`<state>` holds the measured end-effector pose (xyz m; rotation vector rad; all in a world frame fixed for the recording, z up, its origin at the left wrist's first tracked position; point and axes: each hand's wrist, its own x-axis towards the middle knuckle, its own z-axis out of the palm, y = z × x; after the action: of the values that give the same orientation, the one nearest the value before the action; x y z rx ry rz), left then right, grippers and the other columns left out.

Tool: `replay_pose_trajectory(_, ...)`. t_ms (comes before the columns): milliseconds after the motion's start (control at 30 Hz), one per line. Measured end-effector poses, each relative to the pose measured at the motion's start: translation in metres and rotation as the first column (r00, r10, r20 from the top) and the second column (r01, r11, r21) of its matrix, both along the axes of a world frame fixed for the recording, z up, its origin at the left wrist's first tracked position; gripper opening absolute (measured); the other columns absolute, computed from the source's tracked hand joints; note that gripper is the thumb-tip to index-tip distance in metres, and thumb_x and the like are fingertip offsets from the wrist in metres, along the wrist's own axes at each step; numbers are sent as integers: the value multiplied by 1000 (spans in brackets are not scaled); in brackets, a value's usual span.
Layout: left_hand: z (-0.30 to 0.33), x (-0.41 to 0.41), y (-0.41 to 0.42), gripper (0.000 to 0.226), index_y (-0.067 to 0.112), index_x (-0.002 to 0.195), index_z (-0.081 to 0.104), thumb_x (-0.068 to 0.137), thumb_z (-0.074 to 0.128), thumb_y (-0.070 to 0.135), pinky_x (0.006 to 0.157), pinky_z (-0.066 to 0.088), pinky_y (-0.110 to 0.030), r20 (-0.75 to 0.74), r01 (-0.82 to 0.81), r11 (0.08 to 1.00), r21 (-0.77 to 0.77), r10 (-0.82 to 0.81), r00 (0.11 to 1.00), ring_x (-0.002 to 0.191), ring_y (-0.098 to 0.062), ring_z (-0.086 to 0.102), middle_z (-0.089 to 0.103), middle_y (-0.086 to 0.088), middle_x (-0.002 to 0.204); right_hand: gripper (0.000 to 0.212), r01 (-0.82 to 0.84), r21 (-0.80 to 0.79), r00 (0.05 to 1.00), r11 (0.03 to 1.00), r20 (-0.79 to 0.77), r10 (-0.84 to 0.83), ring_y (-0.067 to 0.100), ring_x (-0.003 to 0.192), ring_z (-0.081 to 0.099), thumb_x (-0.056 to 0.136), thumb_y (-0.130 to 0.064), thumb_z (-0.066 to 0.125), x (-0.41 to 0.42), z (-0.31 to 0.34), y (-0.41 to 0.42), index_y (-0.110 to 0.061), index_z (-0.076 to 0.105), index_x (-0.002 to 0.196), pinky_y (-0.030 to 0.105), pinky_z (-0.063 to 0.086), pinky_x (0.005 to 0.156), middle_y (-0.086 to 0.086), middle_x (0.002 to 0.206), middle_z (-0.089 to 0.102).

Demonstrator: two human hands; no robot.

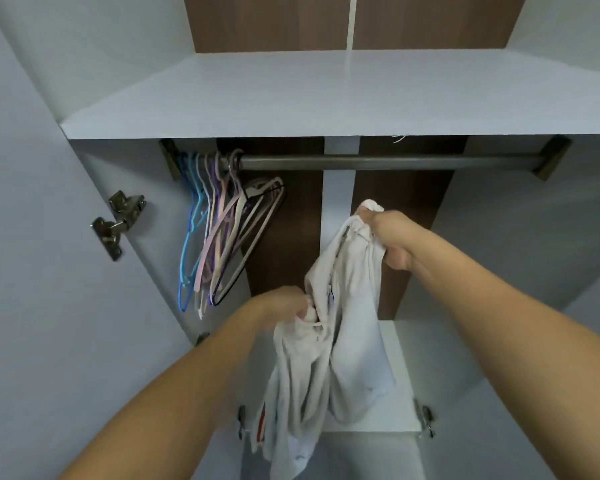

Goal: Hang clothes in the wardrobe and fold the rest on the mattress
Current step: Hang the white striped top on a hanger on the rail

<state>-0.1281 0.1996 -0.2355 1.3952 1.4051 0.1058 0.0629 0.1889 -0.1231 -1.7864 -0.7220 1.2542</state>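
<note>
Right fingers: the right hand is curled tight round a bunched top edge of the white garment, held high, just below the rail.
Left fingers: the left hand pinches a lower fold of the same garment, near what looks like a drawstring; the fingertips are partly buried in cloth.
Garment: hangs crumpled between the two hands in front of the open wardrobe, its tail dropping out of sight at the bottom edge; not on a hanger.
Progress: early, by my judgement; the rail carries no clothes in view, only bare hangers. The mattress and any other laundry are out of view.
Left to do: take a hanger, thread it in, hook it on the rail.
Hangers: a bundle of coloured hangers crowded at the rail's left end, likely to tangle when one is pulled.
Around: a white shelf above the rail, a door hinge at left.
</note>
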Motion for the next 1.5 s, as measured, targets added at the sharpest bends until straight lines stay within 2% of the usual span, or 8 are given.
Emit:
replay_pose_trajectory(100,17,-21,35,13,6,78,55,88,48,8,71,45,-32,-306,98,919,382,26,952,76,-24,56,56,-12,85,40,-10,58,980,998,-197,22,31,91,73,92,-44,64,-1,2,3,-7,63,106,44,56,90,16,100,75)
replay_pose_trajectory(200,31,-56,69,33,6,116,59,86,56,20,87,48,-42,-604,376,546,749,330,725,108,-35,56,58,-16,118,65,-234,27,947,972,-220,234,35,107,67,74,-40,83,-7,-2,1,-5,58,123,51,48,101,19,120,68)
replay_pose_trajectory(467,42,-67,107,23,15,113,58,90,58,20,78,42,-35,-888,676,589,442,394,238,100,-26,62,66,-5,107,32,-321,35,910,946,289,298,28,86,66,73,-10,67,-34,-16,8,-8,58,104,35,58,73,14,97,63)
replay_pose_trajectory(567,40,-62,110,15,16,105,62,91,60,12,68,41,-31,-900,654,619,434,329,286,92,-20,65,66,-1,100,4,-402,103,745,910,615,260,18,75,58,85,-12,58,-33,-17,5,-13,55,83,23,42,58,3,82,57)
replay_pose_trajectory(667,38,-59,111,13,12,104,64,94,57,17,65,45,-31,-808,539,618,572,310,502,91,-23,67,67,-6,100,25,-416,99,523,904,839,149,17,67,51,89,-9,53,-25,-17,5,-22,39,72,21,31,51,-2,74,48)
replay_pose_trajectory(833,42,-50,108,13,11,98,52,95,48,22,61,34,-29,-296,69,599,798,289,910,78,-26,53,64,-15,96,15,-298,201,486,933,874,-33,19,72,45,93,-6,54,-7,-16,3,-7,53,108,26,34,61,4,96,42)
replay_pose_trajectory(1100,58,-38,103,32,-4,127,53,97,46,2,83,47,-36,-242,33,661,750,227,944,107,-39,60,64,-25,115,7,112,324,913,940,339,-225,23,92,50,98,-7,42,24,-17,-2,-8,44,104,32,42,77,11,97,48)
replay_pose_trajectory(1500,84,-16,77,6,10,96,49,93,47,4,63,40,-32,-315,149,618,772,167,934,76,-26,53,59,-10,87,28,161,386,731,908,571,-373,13,63,47,96,-21,51,58,-17,-26,-20,38,71,29,38,56,1,72,48)
